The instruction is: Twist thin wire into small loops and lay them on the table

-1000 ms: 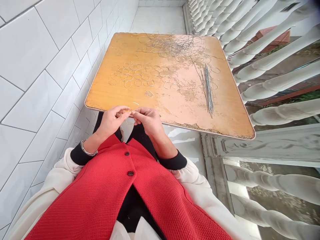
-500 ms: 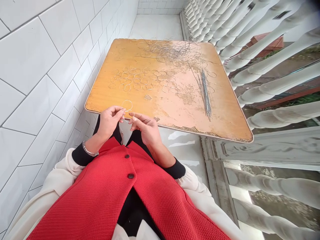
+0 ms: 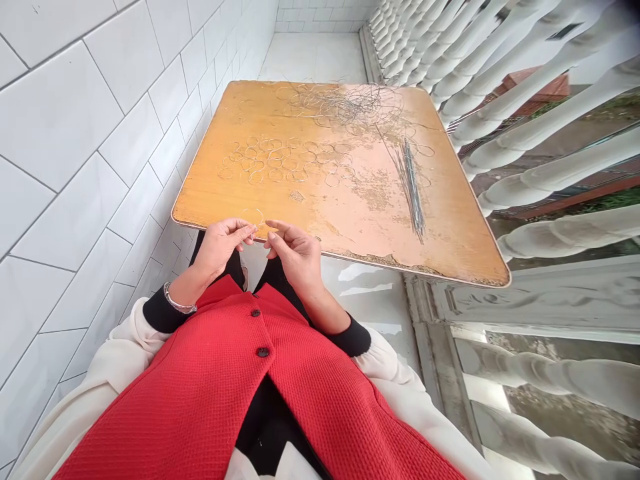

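Observation:
Close to the table's front edge, my left hand (image 3: 223,248) pinches a thin wire ring (image 3: 259,212) between thumb and fingers. The ring's curve sticks up beyond the fingertips, and part of it is hidden by them. My right hand (image 3: 299,259) is just to the right, its index finger stretched out and apart from the thumb. Its fingertips are very near the wire; I see nothing clearly gripped in them. Farther up the table lie several loose wire rings (image 3: 276,162) in a flat cluster.
The worn wooden table (image 3: 200,193) has chipped edges. A tangled heap of wire (image 3: 353,103) lies at its far side, and a bundle of straight wires (image 3: 413,190) at the right. A tiled wall (image 3: 65,167) runs along the left, a white balustrade (image 3: 545,167) along the right.
The ring has turned and dropped slightly in my left fingers. My right index finger has lifted from the wire and spread from the thumb. The view has shifted slightly.

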Motion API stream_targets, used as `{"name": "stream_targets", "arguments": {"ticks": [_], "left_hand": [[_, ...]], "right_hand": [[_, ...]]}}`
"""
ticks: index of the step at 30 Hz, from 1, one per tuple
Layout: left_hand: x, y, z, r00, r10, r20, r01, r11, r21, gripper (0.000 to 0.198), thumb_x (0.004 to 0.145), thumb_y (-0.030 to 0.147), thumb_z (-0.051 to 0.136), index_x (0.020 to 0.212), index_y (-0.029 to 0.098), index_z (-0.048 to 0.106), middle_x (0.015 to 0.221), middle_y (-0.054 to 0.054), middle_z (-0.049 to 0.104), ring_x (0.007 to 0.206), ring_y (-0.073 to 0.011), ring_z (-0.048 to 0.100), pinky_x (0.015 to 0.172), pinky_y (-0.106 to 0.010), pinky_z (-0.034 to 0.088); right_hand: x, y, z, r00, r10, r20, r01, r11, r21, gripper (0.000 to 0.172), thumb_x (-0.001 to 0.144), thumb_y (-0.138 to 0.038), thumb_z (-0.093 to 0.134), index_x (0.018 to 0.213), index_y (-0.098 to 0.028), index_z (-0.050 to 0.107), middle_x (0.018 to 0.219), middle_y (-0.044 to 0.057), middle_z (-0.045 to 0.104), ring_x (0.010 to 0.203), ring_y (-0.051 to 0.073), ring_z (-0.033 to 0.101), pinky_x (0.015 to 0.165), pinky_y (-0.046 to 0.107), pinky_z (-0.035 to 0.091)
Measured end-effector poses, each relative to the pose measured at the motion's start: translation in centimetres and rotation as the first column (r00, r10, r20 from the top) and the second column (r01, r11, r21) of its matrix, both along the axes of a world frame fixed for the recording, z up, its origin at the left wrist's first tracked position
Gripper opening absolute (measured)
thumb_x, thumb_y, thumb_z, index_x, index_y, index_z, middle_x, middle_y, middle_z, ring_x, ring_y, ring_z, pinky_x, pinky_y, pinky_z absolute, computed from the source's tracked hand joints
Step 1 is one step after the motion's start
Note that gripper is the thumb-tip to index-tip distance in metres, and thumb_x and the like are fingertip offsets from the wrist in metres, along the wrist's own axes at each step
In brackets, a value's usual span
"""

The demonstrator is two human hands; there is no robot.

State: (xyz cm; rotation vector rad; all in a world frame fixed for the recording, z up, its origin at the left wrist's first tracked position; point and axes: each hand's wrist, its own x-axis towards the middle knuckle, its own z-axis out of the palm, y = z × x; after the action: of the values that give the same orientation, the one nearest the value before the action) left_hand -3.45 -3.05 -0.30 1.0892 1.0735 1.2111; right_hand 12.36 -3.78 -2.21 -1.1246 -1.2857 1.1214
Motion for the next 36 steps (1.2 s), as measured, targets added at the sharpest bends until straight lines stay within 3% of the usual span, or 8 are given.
{"name": "stream_targets", "arguments": {"ticks": [6,13,19,25,30,36], "left_hand": [[0.4,-0.1,0.1,0.999,0.019,0.045,-0.019,1.000,0.000,0.021,0.074,0.030,0.078,0.069,0.013,0.067,0.062,0.001,0.062,0.049,-0.0033,0.047,0.045,-0.017,0.033],[0.8,-0.2,0.2,0.999,0.039,0.027,-0.038,0.999,-0.025,0.023,0.078,0.028,0.076,0.069,0.013,0.062,0.061,0.002,0.061,0.050,-0.0046,0.052,0.046,-0.016,0.040],[1.0,-0.6,0.0,0.998,0.019,0.054,-0.015,0.997,-0.074,0.026,0.080,0.035,0.077,0.078,0.013,0.063,0.063,0.002,0.062,0.052,-0.0054,0.055,0.046,-0.016,0.042],[0.2,-0.7,1.2,0.996,-0.068,0.060,0.077,0.984,-0.160,0.043,0.085,0.052,0.069,0.080,0.009,0.068,0.070,-0.004,0.066,0.055,-0.0080,0.061,0.046,-0.017,0.045],[0.0,-0.6,1.8,0.990,-0.117,0.081,0.132,0.965,-0.228,0.045,0.088,0.053,0.066,0.081,0.008,0.066,0.068,-0.005,0.067,0.054,-0.0095,0.062,0.048,-0.019,0.047],[0.5,-0.8,1.1,0.981,-0.152,0.119,0.174,0.962,-0.209,0.030,0.087,0.034,0.071,0.070,0.009,0.065,0.064,-0.002,0.063,0.053,-0.0068,0.059,0.051,-0.018,0.047]], "right_hand": [[-0.4,0.0,0.0,0.994,-0.084,0.076,0.080,0.995,0.060,0.029,0.083,-0.034,0.063,0.101,-0.015,0.075,0.061,-0.002,0.065,0.048,0.009,0.055,0.054,0.025,0.048],[-0.5,-0.2,0.3,0.994,-0.077,0.072,0.072,0.995,0.071,0.025,0.081,-0.034,0.064,0.093,-0.016,0.076,0.062,0.000,0.068,0.047,0.009,0.056,0.051,0.025,0.048],[-0.5,-0.3,0.3,0.999,-0.053,-0.003,0.053,0.999,-0.010,0.026,0.080,-0.039,0.068,0.092,-0.017,0.074,0.064,-0.001,0.068,0.047,0.009,0.056,0.051,0.025,0.050],[-0.4,0.0,0.3,0.997,-0.064,0.038,0.064,0.998,0.001,0.026,0.080,-0.038,0.067,0.092,-0.016,0.075,0.068,0.001,0.071,0.049,0.010,0.058,0.051,0.024,0.050],[-0.6,-0.1,-0.3,0.975,-0.103,0.195,0.083,0.991,0.106,0.025,0.085,-0.036,0.061,0.091,-0.017,0.076,0.070,0.002,0.073,0.053,0.011,0.060,0.054,0.026,0.050],[-0.3,-0.3,-0.6,0.932,-0.158,0.327,0.073,0.963,0.258,0.023,0.088,-0.033,0.059,0.088,-0.021,0.078,0.075,0.004,0.073,0.063,0.014,0.063,0.064,0.029,0.051]]}}
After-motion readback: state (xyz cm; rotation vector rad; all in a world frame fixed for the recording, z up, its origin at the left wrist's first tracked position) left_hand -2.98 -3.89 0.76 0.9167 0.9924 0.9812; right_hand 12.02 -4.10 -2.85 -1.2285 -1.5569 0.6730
